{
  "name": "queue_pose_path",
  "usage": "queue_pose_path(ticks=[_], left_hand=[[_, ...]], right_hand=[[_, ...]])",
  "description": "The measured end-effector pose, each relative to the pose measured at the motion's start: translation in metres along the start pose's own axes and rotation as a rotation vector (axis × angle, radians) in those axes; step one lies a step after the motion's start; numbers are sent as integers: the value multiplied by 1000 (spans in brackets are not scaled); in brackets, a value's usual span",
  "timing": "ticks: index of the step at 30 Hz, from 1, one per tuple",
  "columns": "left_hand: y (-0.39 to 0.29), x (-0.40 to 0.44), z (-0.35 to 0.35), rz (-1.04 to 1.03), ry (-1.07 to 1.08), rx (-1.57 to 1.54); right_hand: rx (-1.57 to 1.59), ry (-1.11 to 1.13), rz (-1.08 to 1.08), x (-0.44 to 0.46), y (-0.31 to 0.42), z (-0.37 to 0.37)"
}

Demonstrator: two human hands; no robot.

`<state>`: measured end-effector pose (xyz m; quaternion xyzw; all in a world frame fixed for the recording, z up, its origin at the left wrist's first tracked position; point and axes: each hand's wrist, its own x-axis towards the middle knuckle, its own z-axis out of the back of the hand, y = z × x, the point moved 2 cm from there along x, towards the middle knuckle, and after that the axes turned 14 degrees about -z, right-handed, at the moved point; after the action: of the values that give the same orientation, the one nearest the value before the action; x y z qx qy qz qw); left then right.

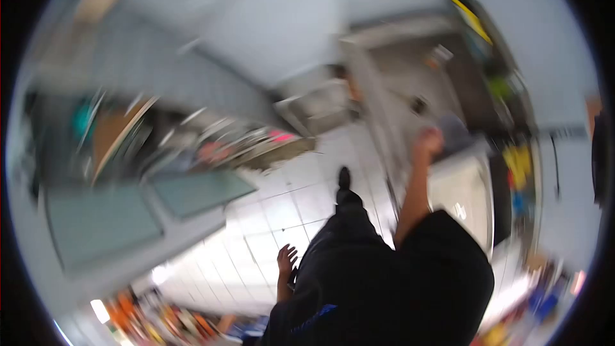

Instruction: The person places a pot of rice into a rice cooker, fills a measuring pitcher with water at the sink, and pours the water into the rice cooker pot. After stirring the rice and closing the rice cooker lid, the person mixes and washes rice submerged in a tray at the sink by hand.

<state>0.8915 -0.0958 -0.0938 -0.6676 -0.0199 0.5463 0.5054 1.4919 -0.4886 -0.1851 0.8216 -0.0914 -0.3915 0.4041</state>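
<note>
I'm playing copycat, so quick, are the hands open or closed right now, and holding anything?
Left hand: open, fingers apart, nothing seen in it.
Right hand: cannot tell; it's blurred, right by a grey object.

Blue markings (327,309), apparently lettering, run across the front of a black shirt (397,295) at the bottom centre of the frame, too dim and blurred to read. A small white mark (459,211) on a pale panel (456,182), right of centre, is equally unclear. No words, brands or numbers are legible.
</note>
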Motion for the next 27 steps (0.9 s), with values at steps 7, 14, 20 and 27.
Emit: queue_pose_path(ticks=[7, 14, 20, 27], left_hand=[[79, -65, -3, -155, -323, -239], [281, -245, -11, -377, -713, -494], [507, -419, -72, -352, -1261, -914], [564, -585, -92, -508, -1602, -1334]], right_hand=[[-579, 620, 332, -176, -10, -95], [-940, 1835, -428, -577, -127, -83], [-1244, 2017, -1937, -737, -207, 135], [-2585, 2347, -406, -716, -256, 475]])
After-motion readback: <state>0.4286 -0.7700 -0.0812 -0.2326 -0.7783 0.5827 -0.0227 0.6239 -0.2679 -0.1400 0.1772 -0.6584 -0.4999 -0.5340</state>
